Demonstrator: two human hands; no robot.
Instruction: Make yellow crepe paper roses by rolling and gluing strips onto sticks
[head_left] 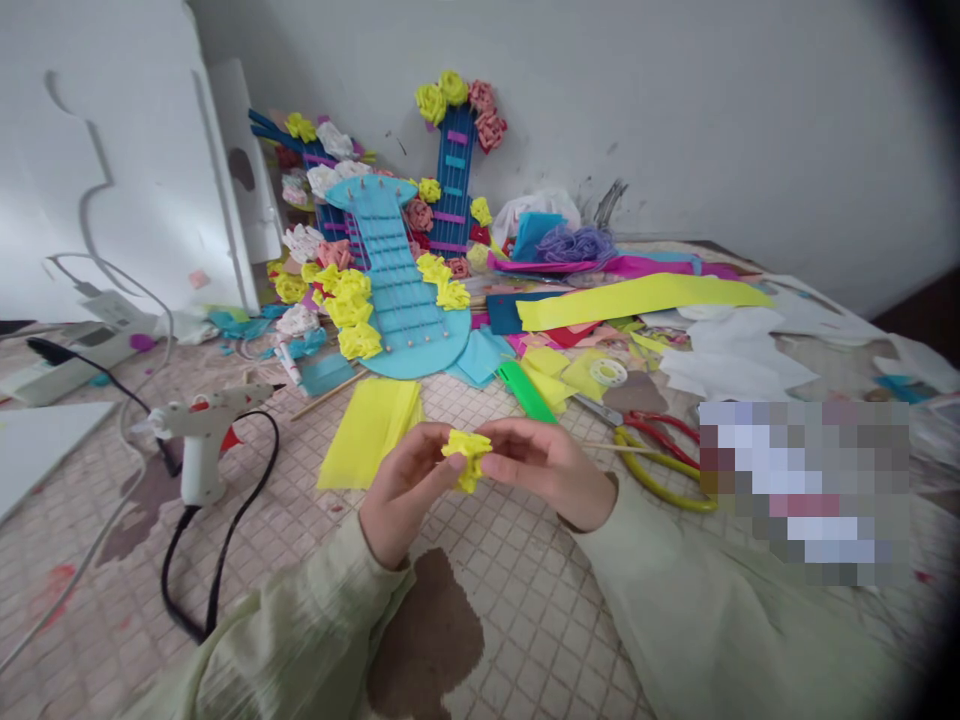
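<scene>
Both of my hands meet in the middle of the view around a small yellow crepe-paper flower (467, 455). My left hand (405, 490) pinches the flower from the left with curled fingers. My right hand (544, 470) pinches it from the right and also holds a thin wooden stick (637, 449) that points to the right. A folded yellow paper sheet (369, 430) lies on the tiled surface just behind my left hand.
A white hot-glue gun (201, 430) with a black cord (225, 540) stands at the left. Scissors (660, 450) lie at the right. Blue guitar-shaped models (397, 290) with paper flowers, coloured paper strips (637, 296) and a green tool (525, 390) crowd the back.
</scene>
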